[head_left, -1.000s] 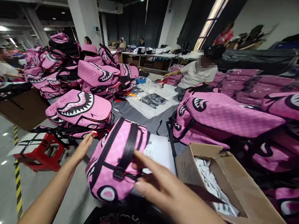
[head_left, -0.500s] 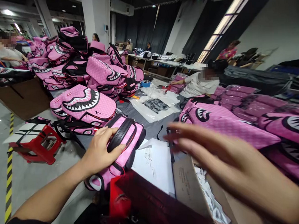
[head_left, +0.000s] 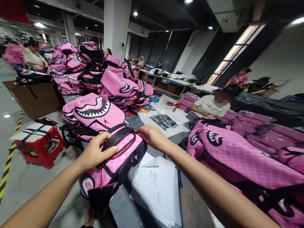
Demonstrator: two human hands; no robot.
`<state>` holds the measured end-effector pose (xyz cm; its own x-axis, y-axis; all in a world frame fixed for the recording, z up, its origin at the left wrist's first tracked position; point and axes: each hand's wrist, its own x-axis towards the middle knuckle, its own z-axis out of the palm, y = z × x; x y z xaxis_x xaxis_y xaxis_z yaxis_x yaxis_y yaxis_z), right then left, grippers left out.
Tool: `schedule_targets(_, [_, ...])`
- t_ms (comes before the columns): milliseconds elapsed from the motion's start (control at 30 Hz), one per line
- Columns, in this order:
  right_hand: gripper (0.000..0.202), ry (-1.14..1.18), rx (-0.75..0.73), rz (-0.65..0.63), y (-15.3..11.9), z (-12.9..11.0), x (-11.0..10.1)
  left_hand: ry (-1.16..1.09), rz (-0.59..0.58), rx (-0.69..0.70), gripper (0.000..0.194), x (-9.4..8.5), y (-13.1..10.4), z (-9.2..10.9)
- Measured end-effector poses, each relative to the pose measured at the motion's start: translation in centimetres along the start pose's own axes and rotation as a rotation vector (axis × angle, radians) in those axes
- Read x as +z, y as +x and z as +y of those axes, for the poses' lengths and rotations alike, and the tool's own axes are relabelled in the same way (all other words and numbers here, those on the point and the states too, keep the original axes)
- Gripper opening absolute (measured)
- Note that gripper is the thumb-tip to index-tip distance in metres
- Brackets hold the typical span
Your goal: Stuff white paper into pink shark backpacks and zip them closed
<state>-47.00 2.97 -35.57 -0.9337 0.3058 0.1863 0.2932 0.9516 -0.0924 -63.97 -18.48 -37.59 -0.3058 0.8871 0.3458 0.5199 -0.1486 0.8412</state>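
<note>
A pink backpack (head_left: 119,163) with black trim stands at the near edge of the table, its top with the black handle facing up. My left hand (head_left: 94,152) grips the top beside the handle, thumb on one side and fingers on the other. At the far end of the top zipper, my right hand (head_left: 150,136) pinches a small piece of metal that looks like the zipper pull. A dark tag (head_left: 100,195) hangs from a red cord on the near side of the backpack. White paper sheets (head_left: 157,188) lie just right of it.
More pink backpacks (head_left: 98,111) are piled behind and left; others (head_left: 240,153) lie at the right. A cardboard box (head_left: 196,210) is near the front. A red stool (head_left: 43,147) stands on the floor at left. A person (head_left: 212,104) sits across the table.
My right hand has moved left from above the box to the backpack's top and closed there. The dark red tag has dropped to hang below the backpack's top. The view has shifted.
</note>
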Motion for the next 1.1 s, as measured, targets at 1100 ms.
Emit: schedule_targets(1100, [0.012, 0.386, 0.303, 0.235, -7.0, -11.6, 0.4, 0.032, 0.153, 0.403, 0.008, 4.8, -1.4, -3.7])
